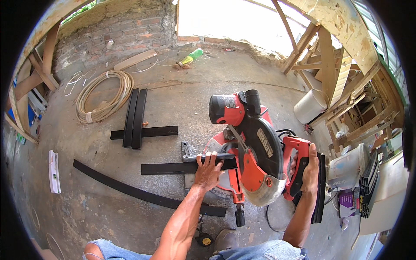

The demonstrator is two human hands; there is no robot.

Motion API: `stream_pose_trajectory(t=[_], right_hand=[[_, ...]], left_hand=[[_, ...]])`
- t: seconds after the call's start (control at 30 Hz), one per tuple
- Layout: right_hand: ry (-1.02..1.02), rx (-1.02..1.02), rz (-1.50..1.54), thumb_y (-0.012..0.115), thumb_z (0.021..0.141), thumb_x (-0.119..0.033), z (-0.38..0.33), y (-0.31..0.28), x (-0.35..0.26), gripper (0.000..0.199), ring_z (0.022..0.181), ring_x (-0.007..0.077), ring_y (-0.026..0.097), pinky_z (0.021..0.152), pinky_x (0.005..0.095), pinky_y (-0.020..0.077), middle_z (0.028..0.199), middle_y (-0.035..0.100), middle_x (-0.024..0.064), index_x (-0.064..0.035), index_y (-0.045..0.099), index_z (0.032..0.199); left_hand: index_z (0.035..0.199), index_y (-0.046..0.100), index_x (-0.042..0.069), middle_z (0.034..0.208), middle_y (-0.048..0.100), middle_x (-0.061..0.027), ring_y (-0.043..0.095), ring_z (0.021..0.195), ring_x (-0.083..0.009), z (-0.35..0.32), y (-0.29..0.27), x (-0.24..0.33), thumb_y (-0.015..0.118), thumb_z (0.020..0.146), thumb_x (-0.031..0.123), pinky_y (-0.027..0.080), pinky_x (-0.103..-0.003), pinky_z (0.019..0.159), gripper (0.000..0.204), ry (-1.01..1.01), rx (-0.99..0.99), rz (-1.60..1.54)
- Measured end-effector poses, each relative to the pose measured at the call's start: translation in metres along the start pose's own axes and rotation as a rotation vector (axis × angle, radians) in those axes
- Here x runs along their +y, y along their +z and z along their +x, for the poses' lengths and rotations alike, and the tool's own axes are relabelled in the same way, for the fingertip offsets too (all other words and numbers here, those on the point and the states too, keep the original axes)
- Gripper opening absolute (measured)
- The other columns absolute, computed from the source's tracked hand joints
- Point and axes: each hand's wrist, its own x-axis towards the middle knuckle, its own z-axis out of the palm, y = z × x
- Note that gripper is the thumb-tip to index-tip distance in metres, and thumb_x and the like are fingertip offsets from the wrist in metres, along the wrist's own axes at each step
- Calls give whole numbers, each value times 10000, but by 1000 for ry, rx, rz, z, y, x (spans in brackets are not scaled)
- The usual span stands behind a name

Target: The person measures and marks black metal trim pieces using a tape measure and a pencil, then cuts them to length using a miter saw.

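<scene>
A red and black miter saw stands on the concrete floor in front of me. My left hand presses a black bar against the saw's fence, fingers over the fence and thumb on the bar. The bar's left end sticks out past the saw base; its right end lies near the saw head. My right hand is wrapped round the saw's red and black handle, its fingers partly hidden behind the grip. The guard covers most of the blade, so I cannot tell whether it touches the bar.
Crossed black bars lie at the left, with a long black strip nearer me. Beyond are a coiled hose and a green bottle. A tape measure sits by my shoe; buckets and timber stand right.
</scene>
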Motion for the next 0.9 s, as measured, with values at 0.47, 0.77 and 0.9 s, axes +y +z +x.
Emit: stream_pose_trajectory(t=[0.47,0.77,0.9], right_hand=[[-19,92,1,434,969,-695,-4,8,-2,679,460,133,544,419,269,457,608,558,33,-42,616,918],[-35,82,22,433,985,-666,-6,9,-1,665,468,121,539,421,263,456,640,568,24,-36,633,1060],[-25,70,1,435,977,-680,-5,3,3,668,463,121,541,416,261,455,622,566,25,-41,629,984]], left_hand=[[1180,715,147,1317,446,-131,365,1304,-303,0,6,-3,748,833,346,215,-581,1027,401,12,13,33],[1168,714,126,1319,441,-131,365,1304,-308,0,5,-3,757,823,330,207,-585,1033,403,16,26,7],[1162,715,125,1316,440,-130,366,1300,-310,0,6,-2,757,823,331,204,-585,1034,399,18,30,15]])
